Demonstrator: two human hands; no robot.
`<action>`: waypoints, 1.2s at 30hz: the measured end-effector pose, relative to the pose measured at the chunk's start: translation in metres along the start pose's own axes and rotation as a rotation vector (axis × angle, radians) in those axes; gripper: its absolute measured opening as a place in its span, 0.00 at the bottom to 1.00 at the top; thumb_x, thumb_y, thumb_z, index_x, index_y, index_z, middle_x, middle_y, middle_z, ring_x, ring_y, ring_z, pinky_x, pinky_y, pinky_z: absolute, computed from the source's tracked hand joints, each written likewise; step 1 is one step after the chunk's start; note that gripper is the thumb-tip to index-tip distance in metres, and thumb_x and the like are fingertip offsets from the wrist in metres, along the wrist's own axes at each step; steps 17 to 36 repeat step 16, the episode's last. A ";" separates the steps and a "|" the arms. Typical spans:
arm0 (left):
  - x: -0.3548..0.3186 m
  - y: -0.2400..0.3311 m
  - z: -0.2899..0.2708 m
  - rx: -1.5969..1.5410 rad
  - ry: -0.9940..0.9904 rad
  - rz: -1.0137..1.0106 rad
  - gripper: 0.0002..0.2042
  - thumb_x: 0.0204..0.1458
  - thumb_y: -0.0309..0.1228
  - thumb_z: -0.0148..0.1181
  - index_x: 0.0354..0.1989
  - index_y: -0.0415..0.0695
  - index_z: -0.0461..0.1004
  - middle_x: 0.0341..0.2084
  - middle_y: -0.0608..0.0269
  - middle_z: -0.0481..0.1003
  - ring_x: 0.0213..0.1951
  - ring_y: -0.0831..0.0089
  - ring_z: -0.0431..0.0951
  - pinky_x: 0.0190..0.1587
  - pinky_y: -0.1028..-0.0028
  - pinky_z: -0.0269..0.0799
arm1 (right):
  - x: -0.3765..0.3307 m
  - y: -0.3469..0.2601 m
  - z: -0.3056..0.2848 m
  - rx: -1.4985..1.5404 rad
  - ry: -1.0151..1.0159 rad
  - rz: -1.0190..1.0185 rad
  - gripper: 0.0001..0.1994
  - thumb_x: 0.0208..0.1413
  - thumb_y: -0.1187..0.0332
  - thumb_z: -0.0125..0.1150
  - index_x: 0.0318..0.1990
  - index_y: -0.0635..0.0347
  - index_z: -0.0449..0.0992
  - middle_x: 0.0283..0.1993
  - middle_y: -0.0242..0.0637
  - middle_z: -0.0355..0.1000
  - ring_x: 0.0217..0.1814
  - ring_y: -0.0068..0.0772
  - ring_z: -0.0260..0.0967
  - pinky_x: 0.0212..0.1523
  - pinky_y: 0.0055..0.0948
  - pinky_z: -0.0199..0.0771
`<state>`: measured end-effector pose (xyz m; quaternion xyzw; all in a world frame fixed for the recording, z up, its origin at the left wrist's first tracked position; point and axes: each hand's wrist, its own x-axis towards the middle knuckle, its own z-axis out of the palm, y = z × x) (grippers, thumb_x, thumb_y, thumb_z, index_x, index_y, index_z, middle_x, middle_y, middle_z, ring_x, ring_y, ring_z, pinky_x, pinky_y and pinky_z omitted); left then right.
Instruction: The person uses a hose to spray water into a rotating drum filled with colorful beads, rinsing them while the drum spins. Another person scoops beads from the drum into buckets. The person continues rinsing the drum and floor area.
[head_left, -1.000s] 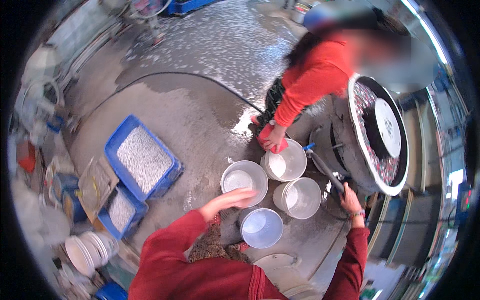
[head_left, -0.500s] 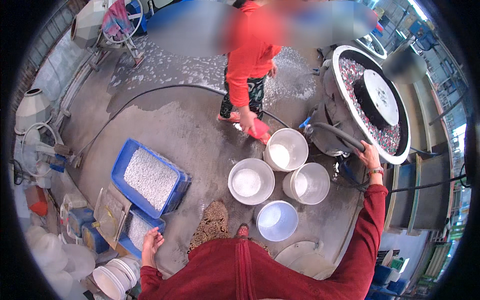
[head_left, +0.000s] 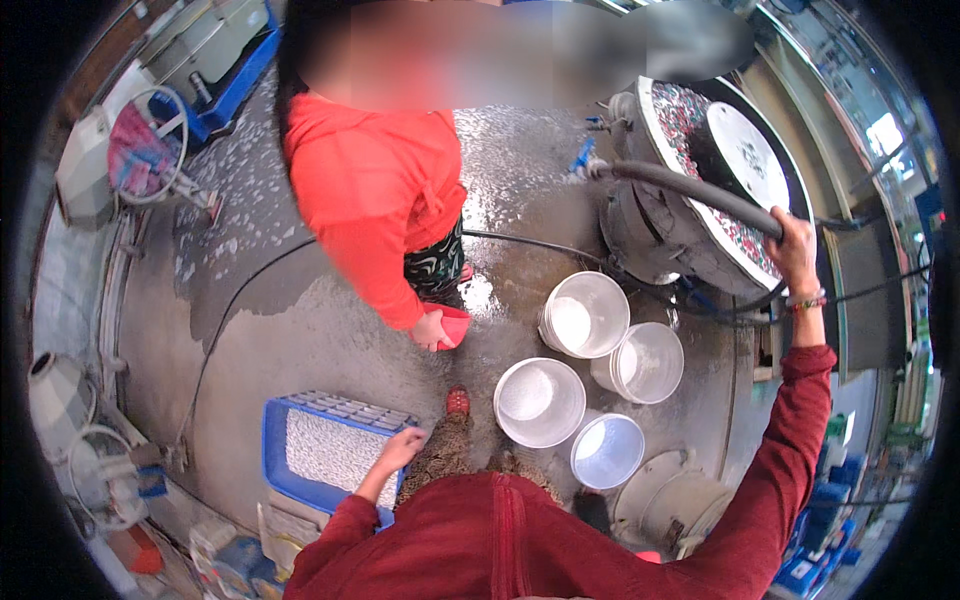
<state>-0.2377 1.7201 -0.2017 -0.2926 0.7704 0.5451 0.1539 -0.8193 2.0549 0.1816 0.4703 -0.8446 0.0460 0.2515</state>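
Note:
My right hand (head_left: 795, 248) is raised at the right and closed around a thick black hose (head_left: 690, 190). The hose runs across a round tub machine (head_left: 700, 150) whose bowl is filled with small coloured pieces. My left hand (head_left: 400, 450) is low in the picture, its fingers curled over the right corner of a blue crate (head_left: 275, 450) filled with small white pieces. Between my hands, several buckets stand on the wet floor: three white buckets (head_left: 585, 312) (head_left: 648, 360) (head_left: 540, 400) and a pale blue bucket (head_left: 607, 450).
A person in an orange top (head_left: 375, 190) bends toward the buckets, holding a red scoop (head_left: 452, 325). A thin black hose (head_left: 230, 310) snakes over the wet concrete. A white lid (head_left: 665, 500) lies near my feet. Machines and clutter line the left edge.
My left hand has moved from the lower left onto the blue crate's corner. My right hand has moved up the machine's rim onto the black hose. The other person fills more of the view.

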 end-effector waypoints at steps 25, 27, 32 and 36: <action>0.200 0.310 0.001 0.086 -0.493 0.353 0.17 0.51 0.38 0.52 0.47 0.45 0.70 0.40 0.56 0.76 0.48 0.65 0.73 0.49 0.66 0.66 | 0.153 -0.020 -0.017 0.121 0.308 0.332 0.10 0.49 0.67 0.57 0.40 0.58 0.71 0.23 0.52 0.64 0.25 0.54 0.64 0.26 0.33 0.66; 0.200 0.310 0.001 0.086 -0.493 0.353 0.17 0.51 0.38 0.52 0.47 0.45 0.70 0.40 0.56 0.76 0.48 0.65 0.73 0.49 0.66 0.66 | 0.153 -0.020 -0.017 0.121 0.308 0.332 0.10 0.49 0.67 0.57 0.40 0.58 0.71 0.23 0.52 0.64 0.25 0.54 0.64 0.26 0.33 0.66; 0.200 0.310 0.001 0.086 -0.493 0.353 0.17 0.51 0.38 0.52 0.47 0.45 0.70 0.40 0.56 0.76 0.48 0.65 0.73 0.49 0.66 0.66 | 0.153 -0.020 -0.017 0.121 0.308 0.332 0.10 0.49 0.67 0.57 0.40 0.58 0.71 0.23 0.52 0.64 0.25 0.54 0.64 0.26 0.33 0.66; 0.200 0.310 0.001 0.086 -0.493 0.353 0.17 0.51 0.38 0.52 0.47 0.45 0.70 0.40 0.56 0.76 0.48 0.65 0.73 0.49 0.66 0.66 | 0.153 -0.020 -0.017 0.121 0.308 0.332 0.10 0.49 0.67 0.57 0.40 0.58 0.71 0.23 0.52 0.64 0.25 0.54 0.64 0.26 0.33 0.66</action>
